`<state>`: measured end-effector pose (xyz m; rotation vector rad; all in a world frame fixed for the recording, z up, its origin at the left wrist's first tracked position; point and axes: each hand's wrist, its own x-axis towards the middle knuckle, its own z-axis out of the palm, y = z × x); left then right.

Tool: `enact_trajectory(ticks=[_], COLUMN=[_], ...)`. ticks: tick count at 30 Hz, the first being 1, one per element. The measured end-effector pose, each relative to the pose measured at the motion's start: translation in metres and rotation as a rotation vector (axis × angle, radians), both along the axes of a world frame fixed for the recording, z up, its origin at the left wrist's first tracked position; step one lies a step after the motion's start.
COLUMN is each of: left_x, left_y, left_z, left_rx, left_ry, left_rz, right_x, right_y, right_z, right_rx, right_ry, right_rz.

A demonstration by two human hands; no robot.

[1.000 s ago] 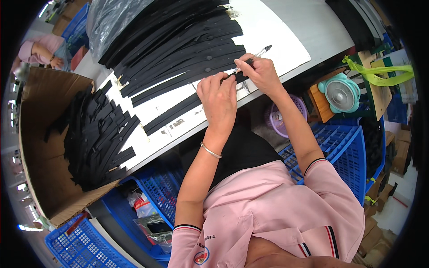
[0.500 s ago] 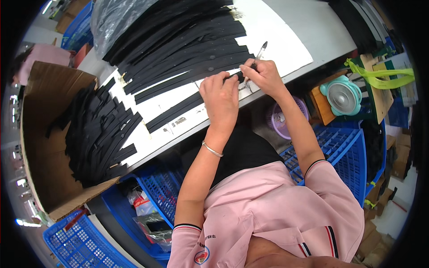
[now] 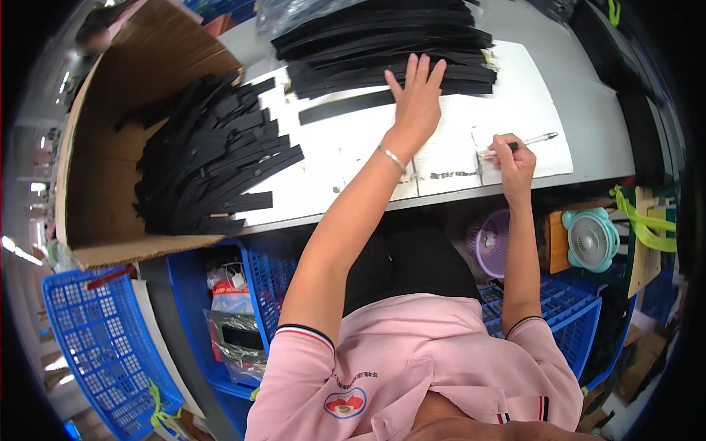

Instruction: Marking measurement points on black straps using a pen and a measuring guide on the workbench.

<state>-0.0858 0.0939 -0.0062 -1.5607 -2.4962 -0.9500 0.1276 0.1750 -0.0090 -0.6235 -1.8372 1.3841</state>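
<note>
My left hand [image 3: 419, 106] reaches over the table, its fingers spread flat on the near edge of a row of black fabric strips [image 3: 382, 44]. A separate black strip [image 3: 342, 109] lies partly beneath that hand, a little nearer than the row. In my closed right hand [image 3: 516, 165] is a pen [image 3: 540, 138], held above a white board [image 3: 533, 95] with its clear end sticking out to the right. Dark ink marks [image 3: 456, 175] run along the board's near side, between my hands.
At the left, a cardboard box [image 3: 103, 147] lies open beside a loose heap of black strips [image 3: 206, 162]. Below the table edge are blue plastic baskets [image 3: 107, 345], a purple basket [image 3: 482, 246] and a small teal fan [image 3: 590, 241]. Clear plastic sheeting [image 3: 294, 15] lies behind the row.
My left hand has moved away from me, carrying the near strip up toward the row, and spread its fingers. My right hand has drawn right and nearer with the pen. The view has turned.
</note>
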Motion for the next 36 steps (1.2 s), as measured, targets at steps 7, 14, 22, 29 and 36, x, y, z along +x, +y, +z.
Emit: enact_trajectory(ticks=[7, 14, 22, 29, 36], left_x=[0.011, -0.022, -0.032, 0.001, 0.079], left_y=[-0.069, -0.242, -0.267, -0.222, -0.13], left_z=[0.006, -0.002, 0.006, 0.02, -0.001], left_rx=[0.165, -0.107, 0.058, 0.246, 0.177], left_ry=[-0.098, 0.123, 0.115, 0.179, 0.003], left_rz=[-0.079, 0.412, 0.402, 0.302, -0.024], right_x=[0.002, -0.006, -0.015, -0.014, -0.015], right_y=[0.003, 0.001, -0.011, -0.007, -0.005], right_z=[0.001, 0.007, 0.018, 0.013, 0.011], right_rx=[-0.001, 0.069, 0.735, 0.827, 0.811], right_ry=[-0.036, -0.038, -0.346, -0.45, -0.335], right_rz=[-0.06, 0.094, 0.084, -0.003, 0.018])
